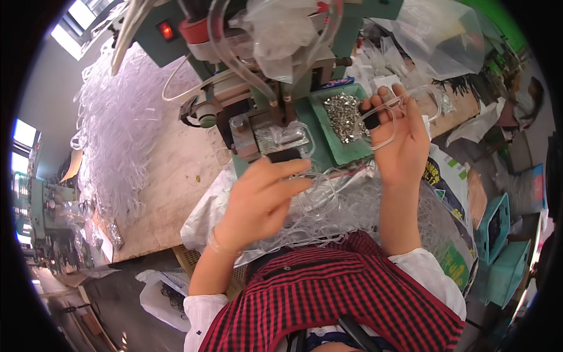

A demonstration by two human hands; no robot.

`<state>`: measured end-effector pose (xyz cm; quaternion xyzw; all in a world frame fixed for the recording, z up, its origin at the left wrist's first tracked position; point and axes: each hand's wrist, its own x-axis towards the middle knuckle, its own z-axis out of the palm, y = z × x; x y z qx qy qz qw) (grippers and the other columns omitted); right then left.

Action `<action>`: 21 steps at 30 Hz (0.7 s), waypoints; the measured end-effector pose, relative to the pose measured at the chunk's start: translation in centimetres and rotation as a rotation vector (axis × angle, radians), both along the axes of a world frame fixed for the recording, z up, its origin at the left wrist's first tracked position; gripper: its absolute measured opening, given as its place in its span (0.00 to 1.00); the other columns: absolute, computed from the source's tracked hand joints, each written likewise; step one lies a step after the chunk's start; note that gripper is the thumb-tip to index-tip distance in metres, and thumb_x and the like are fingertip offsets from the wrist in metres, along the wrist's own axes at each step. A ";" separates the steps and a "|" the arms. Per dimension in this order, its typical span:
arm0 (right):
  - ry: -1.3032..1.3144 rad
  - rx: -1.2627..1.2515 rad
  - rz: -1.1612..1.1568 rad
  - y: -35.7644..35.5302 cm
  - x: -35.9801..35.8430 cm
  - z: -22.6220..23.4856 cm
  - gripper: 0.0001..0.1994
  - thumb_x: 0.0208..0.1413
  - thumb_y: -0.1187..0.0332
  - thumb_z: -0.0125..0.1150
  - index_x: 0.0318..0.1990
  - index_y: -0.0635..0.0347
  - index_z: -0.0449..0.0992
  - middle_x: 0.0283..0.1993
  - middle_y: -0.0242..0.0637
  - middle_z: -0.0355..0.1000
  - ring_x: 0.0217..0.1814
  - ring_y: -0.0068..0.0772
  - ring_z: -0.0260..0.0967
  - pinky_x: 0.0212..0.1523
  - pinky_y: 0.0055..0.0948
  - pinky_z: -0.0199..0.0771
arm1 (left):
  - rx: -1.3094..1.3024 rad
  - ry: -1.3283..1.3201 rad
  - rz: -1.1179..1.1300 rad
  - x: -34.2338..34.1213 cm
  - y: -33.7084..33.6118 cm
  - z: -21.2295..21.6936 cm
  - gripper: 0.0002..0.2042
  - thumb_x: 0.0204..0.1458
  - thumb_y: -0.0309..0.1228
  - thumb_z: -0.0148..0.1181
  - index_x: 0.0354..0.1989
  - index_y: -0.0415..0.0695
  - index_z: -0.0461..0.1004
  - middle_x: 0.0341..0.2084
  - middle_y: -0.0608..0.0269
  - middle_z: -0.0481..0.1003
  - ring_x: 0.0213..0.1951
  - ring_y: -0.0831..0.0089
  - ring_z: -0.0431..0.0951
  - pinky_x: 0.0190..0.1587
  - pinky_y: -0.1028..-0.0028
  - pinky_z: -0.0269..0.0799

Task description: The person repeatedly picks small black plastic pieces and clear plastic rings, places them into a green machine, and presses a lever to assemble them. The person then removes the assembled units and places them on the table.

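My left hand [258,199] reaches to the front of a green bench machine, its fingertips closed on one end of a clear plastic cord [314,141] that loops from under the press head. Beside those fingers is a black sleeve [284,155], seemingly worn on a finger. My right hand [400,141] is palm up at the right edge of a green tray [349,154], fingers curled round looped clear cords [384,141]. A black cover [370,120] sits on one of its fingers. Small shiny metal pieces [345,117] fill part of the tray.
The machine's press head [284,108] with clear hoses stands directly ahead. A large heap of clear cords [120,123] covers the bench's left side. More cords [352,202] lie on a silvery sheet before my apron. Teal crates [507,273] stand at the right.
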<state>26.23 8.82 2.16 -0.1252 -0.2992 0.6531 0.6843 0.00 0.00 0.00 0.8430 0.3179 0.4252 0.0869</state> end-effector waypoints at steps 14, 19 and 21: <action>-0.628 0.223 0.677 -4.5 -0.8 4.7 0.29 0.59 0.63 0.65 0.63 0.74 0.69 0.49 0.53 0.78 0.44 0.37 0.80 0.37 0.26 0.77 | -0.159 0.186 0.200 -1.6 -1.5 9.9 0.07 0.55 0.24 0.62 0.41 0.39 0.77 0.26 0.58 0.76 0.24 0.72 0.75 0.28 0.76 0.68; -0.955 0.292 0.829 -3.8 -1.3 5.7 0.25 0.54 0.71 0.66 0.59 0.72 0.73 0.34 0.41 0.80 0.31 0.24 0.77 0.22 0.17 0.70 | -0.125 0.051 0.232 1.0 -1.5 9.3 0.10 0.51 0.30 0.68 0.40 0.43 0.79 0.29 0.58 0.79 0.28 0.61 0.79 0.30 0.67 0.74; -0.923 0.102 0.835 -4.5 0.4 4.9 0.24 0.53 0.73 0.66 0.58 0.73 0.74 0.27 0.38 0.79 0.24 0.21 0.75 0.18 0.17 0.67 | -0.143 -0.417 0.345 -2.2 -2.2 6.5 0.13 0.50 0.25 0.71 0.45 0.41 0.80 0.31 0.62 0.81 0.31 0.77 0.79 0.37 0.76 0.76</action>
